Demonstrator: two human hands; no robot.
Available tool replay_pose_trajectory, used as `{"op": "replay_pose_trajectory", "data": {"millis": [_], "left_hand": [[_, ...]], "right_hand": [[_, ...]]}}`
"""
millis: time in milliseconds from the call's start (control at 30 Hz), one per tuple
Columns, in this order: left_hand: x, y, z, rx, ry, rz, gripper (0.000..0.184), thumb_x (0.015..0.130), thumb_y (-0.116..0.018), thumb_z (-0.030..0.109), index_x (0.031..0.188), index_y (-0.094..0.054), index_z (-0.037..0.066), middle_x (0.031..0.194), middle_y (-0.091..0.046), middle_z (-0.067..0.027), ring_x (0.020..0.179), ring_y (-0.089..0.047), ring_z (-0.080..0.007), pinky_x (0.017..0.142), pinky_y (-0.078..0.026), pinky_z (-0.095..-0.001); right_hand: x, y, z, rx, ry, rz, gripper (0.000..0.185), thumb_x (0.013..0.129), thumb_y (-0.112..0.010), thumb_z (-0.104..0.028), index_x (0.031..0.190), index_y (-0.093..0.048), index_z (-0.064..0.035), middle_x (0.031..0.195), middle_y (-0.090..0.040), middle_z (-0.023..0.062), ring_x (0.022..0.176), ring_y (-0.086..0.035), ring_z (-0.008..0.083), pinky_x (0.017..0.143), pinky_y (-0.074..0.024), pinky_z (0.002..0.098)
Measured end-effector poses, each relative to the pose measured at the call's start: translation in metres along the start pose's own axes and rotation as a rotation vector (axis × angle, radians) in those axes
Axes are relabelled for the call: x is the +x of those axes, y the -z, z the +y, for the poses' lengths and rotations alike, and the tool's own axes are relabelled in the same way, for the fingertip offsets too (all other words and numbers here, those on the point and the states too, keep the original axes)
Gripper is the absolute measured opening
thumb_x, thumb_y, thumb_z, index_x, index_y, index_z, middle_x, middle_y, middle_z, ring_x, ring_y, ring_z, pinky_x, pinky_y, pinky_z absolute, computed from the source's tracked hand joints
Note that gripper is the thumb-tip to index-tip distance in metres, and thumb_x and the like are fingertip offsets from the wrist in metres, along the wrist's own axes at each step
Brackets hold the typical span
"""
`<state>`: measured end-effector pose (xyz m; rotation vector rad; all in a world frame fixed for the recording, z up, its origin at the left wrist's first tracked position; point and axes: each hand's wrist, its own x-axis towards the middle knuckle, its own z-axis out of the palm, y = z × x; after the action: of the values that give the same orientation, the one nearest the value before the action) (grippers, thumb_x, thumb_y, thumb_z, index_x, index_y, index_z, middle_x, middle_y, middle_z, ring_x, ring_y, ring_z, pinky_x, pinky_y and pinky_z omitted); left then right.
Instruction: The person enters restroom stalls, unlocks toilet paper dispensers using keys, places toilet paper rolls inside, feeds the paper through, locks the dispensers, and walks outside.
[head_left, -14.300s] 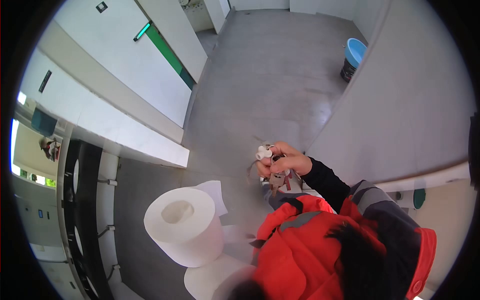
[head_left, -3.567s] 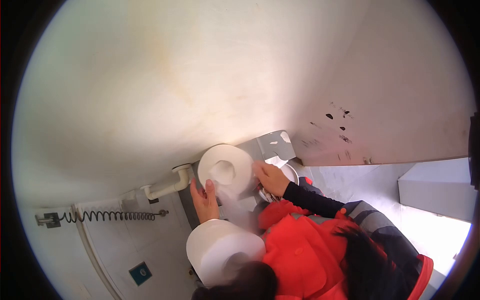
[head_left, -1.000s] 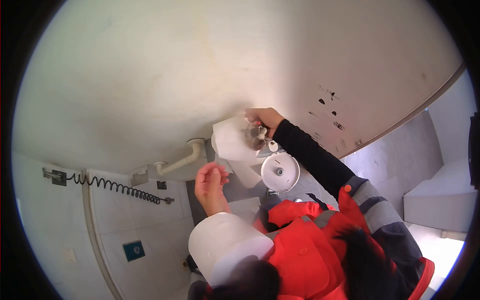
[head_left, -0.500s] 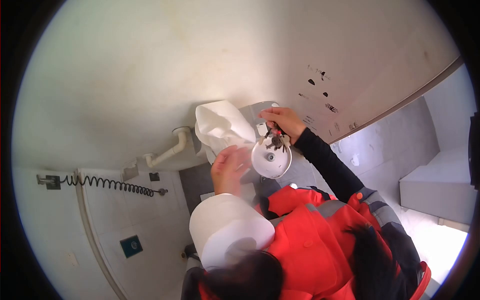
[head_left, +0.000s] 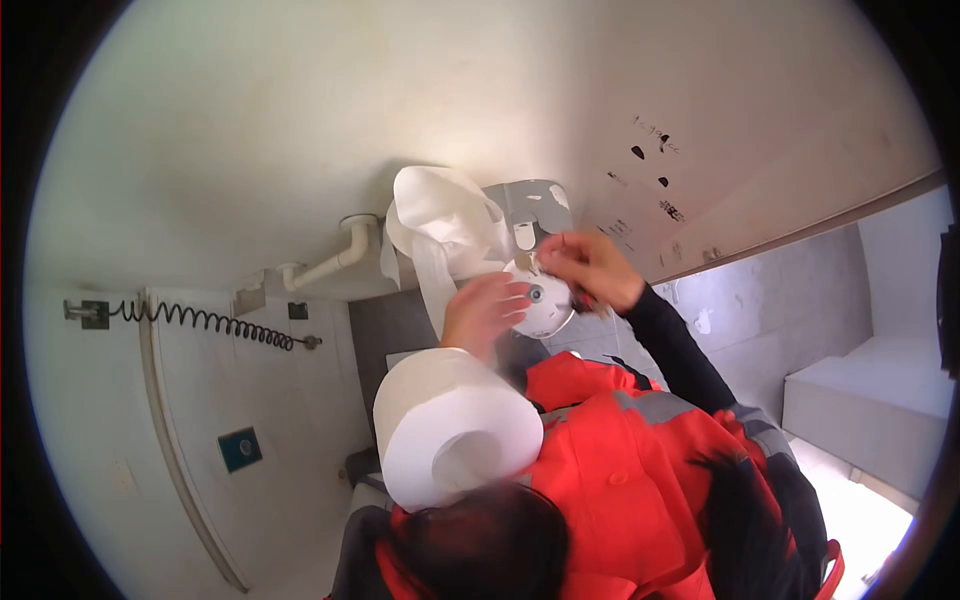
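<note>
My right hand [head_left: 597,270] is closed around a bunch of keys [head_left: 588,302]; some hang below the fingers, and one key [head_left: 527,264] points toward the grey wall unit. My left hand [head_left: 485,312], a little blurred, has its fingers stretched out over the left side of a round white disc [head_left: 545,318] with a hub in its middle. Whether those fingers touch the disc I cannot tell. A large white paper roll [head_left: 420,405] rests against my left forearm and the red jacket, its hollow core facing me. Crumpled white paper [head_left: 440,215] lies beside the grey unit [head_left: 520,200].
A cream pipe [head_left: 345,258] comes out of the wall left of the paper. Farther left, a black coiled cord [head_left: 215,320] runs along the wall, with a dark green plate [head_left: 240,450] below it. A marked panel [head_left: 700,190] stands at right, and a grey box-shaped ledge [head_left: 850,410] beyond it.
My left hand has moved right, onto the disc. My right hand has lowered slightly, and a key now points toward the grey unit. The view has shifted a little.
</note>
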<state>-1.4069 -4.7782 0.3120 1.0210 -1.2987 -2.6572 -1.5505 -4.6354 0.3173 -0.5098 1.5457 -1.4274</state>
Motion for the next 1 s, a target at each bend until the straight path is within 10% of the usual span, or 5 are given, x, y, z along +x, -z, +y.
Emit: {"op": "replay_pose_trajectory", "data": {"millis": [400,733,800,933,1000], "left_hand": [[0.025,-0.013,-0.085,0.179,0.291,-0.074,0.029,0.085,-0.052,0.015,0.110,-0.047,0.002,0.107,-0.055,-0.0134,0.096,-0.055,-0.0219,0.082,-0.046,-0.0341],[0.173,0.072,-0.167,0.843,-0.329,-0.498,0.023,0.086,-0.047,0.017,0.105,-0.051,0.005,0.103,-0.055,-0.0138,0.096,-0.054,-0.0267,0.083,-0.045,-0.0405],[0.157,0.035,-0.107,-0.284,0.063,-0.237,0.035,0.084,-0.051,0.017,0.116,-0.046,0.005,0.110,-0.055,-0.0128,0.103,-0.053,-0.0256,0.089,-0.044,-0.0371],[0.191,0.044,-0.102,-0.349,-0.085,-0.154,0.031,0.086,-0.048,0.018,0.114,-0.047,0.006,0.108,-0.056,-0.0106,0.100,-0.054,-0.0241,0.084,-0.046,-0.0378],[0.189,0.066,-0.134,0.483,-0.455,-0.096,0.030,0.085,-0.048,0.016,0.113,-0.048,0.005,0.105,-0.056,-0.0091,0.097,-0.055,-0.0228,0.080,-0.047,-0.0375]], "right_hand": [[-0.108,-0.031,-0.006,-0.693,0.130,-0.009,0.052,0.074,-0.058,-0.047,0.098,-0.057,-0.0010,0.065,-0.059,0.0173,0.059,-0.057,0.0344,0.058,-0.0457,0.0382],[-0.103,0.038,0.127,-0.184,-0.429,0.056,0.049,0.074,-0.056,-0.042,0.064,-0.060,0.0057,0.048,-0.051,0.0084,0.042,-0.049,0.0141,0.040,-0.0378,0.0288],[-0.094,0.041,0.169,-0.104,-0.377,0.112,0.046,0.074,-0.056,-0.040,0.064,-0.060,0.0042,0.047,-0.051,0.0067,0.040,-0.047,0.0134,0.037,-0.0356,0.0290],[-0.075,0.045,0.204,0.128,-0.418,0.295,0.042,0.073,-0.056,-0.037,0.066,-0.059,0.0047,0.049,-0.051,0.0061,0.040,-0.046,0.0124,0.036,-0.0341,0.0283],[-0.072,0.042,0.210,0.183,-0.425,0.329,0.041,0.073,-0.056,-0.036,0.068,-0.059,0.0048,0.050,-0.052,0.0059,0.040,-0.046,0.0121,0.036,-0.0337,0.0280]]}}
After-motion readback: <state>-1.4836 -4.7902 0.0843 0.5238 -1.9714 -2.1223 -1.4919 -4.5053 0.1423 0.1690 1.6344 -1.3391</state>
